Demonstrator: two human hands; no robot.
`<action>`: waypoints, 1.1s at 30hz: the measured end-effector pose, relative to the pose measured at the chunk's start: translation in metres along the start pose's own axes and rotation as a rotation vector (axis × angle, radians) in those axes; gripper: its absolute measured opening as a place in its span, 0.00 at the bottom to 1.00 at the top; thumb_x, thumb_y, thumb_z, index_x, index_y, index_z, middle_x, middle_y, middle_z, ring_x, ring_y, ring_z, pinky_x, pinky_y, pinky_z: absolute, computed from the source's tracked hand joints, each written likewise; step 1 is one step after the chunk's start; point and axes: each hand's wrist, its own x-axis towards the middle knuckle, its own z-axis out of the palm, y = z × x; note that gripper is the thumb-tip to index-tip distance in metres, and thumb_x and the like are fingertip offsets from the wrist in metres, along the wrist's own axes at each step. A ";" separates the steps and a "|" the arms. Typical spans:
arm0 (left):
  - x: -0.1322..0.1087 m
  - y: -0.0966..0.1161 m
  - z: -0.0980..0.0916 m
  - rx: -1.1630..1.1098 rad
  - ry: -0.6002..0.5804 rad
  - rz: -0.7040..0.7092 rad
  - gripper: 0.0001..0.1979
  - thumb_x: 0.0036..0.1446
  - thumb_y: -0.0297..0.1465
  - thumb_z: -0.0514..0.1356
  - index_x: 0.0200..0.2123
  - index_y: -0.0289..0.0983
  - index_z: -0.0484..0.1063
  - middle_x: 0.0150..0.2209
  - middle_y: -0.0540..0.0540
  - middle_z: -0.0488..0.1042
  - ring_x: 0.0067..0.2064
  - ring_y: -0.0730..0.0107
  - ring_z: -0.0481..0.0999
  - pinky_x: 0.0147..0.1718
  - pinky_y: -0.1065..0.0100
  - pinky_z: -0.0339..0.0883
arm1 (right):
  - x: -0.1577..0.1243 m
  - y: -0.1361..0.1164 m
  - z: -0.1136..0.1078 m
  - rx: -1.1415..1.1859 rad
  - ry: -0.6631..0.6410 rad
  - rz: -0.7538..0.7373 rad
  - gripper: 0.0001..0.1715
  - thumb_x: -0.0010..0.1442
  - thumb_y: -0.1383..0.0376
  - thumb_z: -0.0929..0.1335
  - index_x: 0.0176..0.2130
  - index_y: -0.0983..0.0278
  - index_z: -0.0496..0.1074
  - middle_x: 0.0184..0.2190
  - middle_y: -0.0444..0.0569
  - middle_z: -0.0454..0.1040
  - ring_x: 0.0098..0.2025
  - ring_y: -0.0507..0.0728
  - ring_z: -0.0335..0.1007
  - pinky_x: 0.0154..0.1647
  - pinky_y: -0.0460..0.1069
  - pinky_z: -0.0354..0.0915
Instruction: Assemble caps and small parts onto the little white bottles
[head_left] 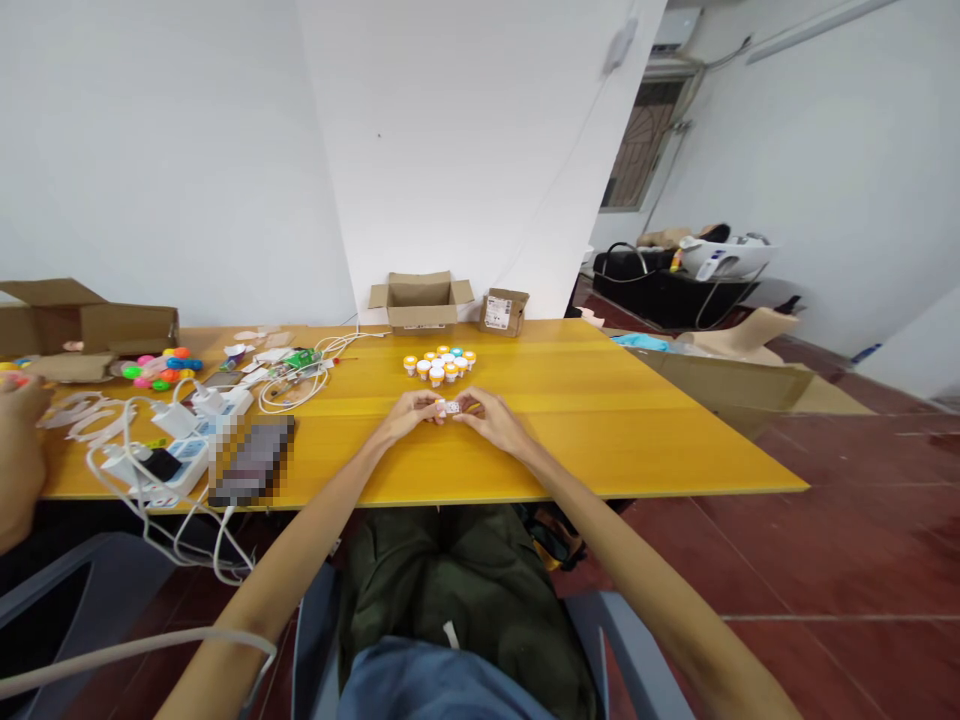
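Observation:
My left hand [416, 410] and my right hand [491, 418] meet just above the near part of the yellow table [600, 400]. Between their fingertips is a small white piece [451, 407] with dark marks and a bit of orange by the left fingers; its exact kind is too small to make out. Both hands are closed on it, one from each side. Just beyond them, a cluster of small round pieces [437, 374] with white tops and orange bodies stands close together, one with a blue top [456, 352].
An open cardboard box [421, 318] and a smaller carton [504, 312] stand by the wall. Leftward lie a power strip [187, 460] with white cables, a blurred-out phone [253, 460] and colourful balls [161, 370]. Another person's hand [19, 440] shows at the left edge.

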 end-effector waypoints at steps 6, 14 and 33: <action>0.001 -0.003 0.000 -0.005 0.002 0.011 0.19 0.47 0.43 0.71 0.37 0.36 0.76 0.30 0.47 0.79 0.35 0.66 0.78 0.40 0.66 0.68 | -0.002 0.001 0.003 0.065 -0.002 0.089 0.10 0.60 0.57 0.69 0.37 0.62 0.73 0.36 0.49 0.79 0.37 0.56 0.76 0.42 0.52 0.72; 0.000 -0.003 0.001 -0.025 0.041 0.029 0.22 0.41 0.38 0.74 0.39 0.37 0.74 0.37 0.47 0.79 0.42 0.65 0.78 0.47 0.63 0.69 | 0.000 -0.003 0.007 0.071 -0.006 0.219 0.20 0.65 0.52 0.63 0.28 0.62 0.69 0.23 0.45 0.74 0.26 0.53 0.72 0.31 0.48 0.67; 0.002 -0.006 0.001 -0.058 0.063 0.052 0.22 0.41 0.38 0.75 0.39 0.37 0.75 0.37 0.46 0.80 0.41 0.63 0.80 0.48 0.61 0.71 | 0.001 0.010 0.013 0.239 -0.040 0.157 0.19 0.60 0.48 0.69 0.36 0.61 0.71 0.24 0.44 0.75 0.26 0.54 0.71 0.30 0.48 0.66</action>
